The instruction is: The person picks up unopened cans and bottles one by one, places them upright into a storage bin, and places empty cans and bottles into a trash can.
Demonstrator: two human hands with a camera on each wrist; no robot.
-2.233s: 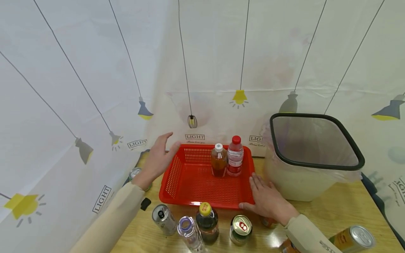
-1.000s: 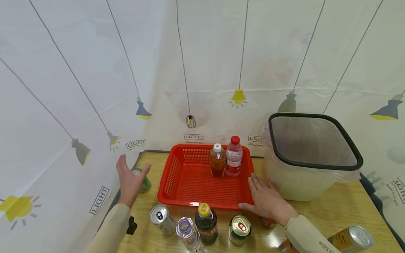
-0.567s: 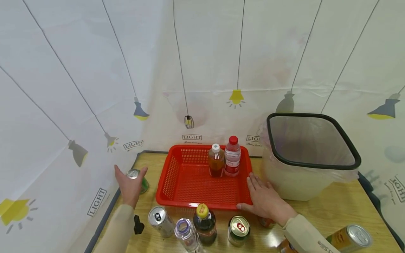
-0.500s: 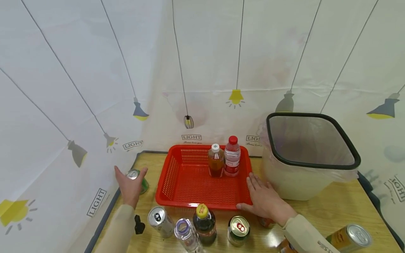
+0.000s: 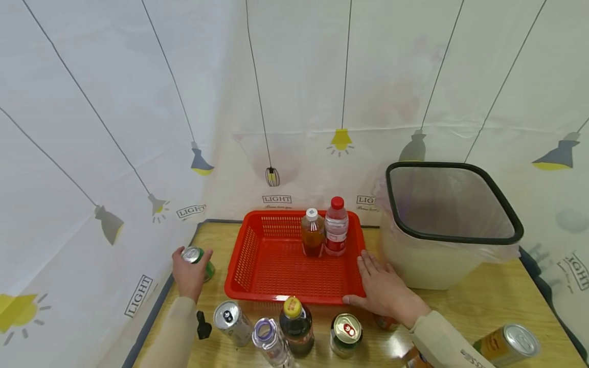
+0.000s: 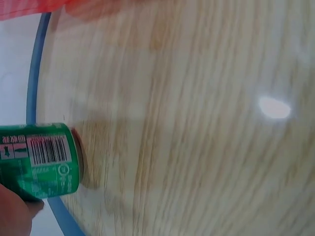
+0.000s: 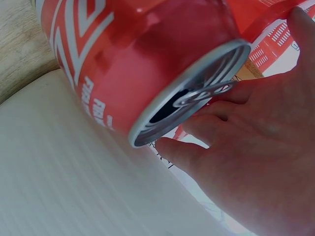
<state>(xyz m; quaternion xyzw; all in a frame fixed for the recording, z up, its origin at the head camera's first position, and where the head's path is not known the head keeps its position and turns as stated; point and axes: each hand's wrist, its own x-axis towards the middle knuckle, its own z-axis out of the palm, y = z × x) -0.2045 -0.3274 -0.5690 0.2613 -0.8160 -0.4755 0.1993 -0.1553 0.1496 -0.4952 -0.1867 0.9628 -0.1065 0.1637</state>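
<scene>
At the table's left edge, my left hand (image 5: 189, 276) grips a green drink can (image 5: 208, 270), with fingers on one side and thumb on the other. The left wrist view shows the can (image 6: 42, 162) with its barcode, and a fingertip against it. My right hand (image 5: 388, 294) rests with straight fingers on the right rim of a red plastic basket (image 5: 294, 296). Inside that basket stand a bottle of amber drink (image 5: 313, 237) and a red-capped bottle (image 5: 336, 230). Close beside the right hand in the right wrist view is an opened red can (image 7: 142, 64).
A bin (image 5: 423, 266) with a black rim and clear liner stands behind the right hand. Along the front are a silver can (image 5: 233, 323), a clear bottle (image 5: 272, 343), a yellow-capped cola bottle (image 5: 296, 329) and a dark green can (image 5: 346, 336). An orange can (image 5: 506, 345) stands far right.
My left hand has moved from above the basket's left rim to the green can, and its fingers have closed around it. The right hand has stayed on the basket's rim.
</scene>
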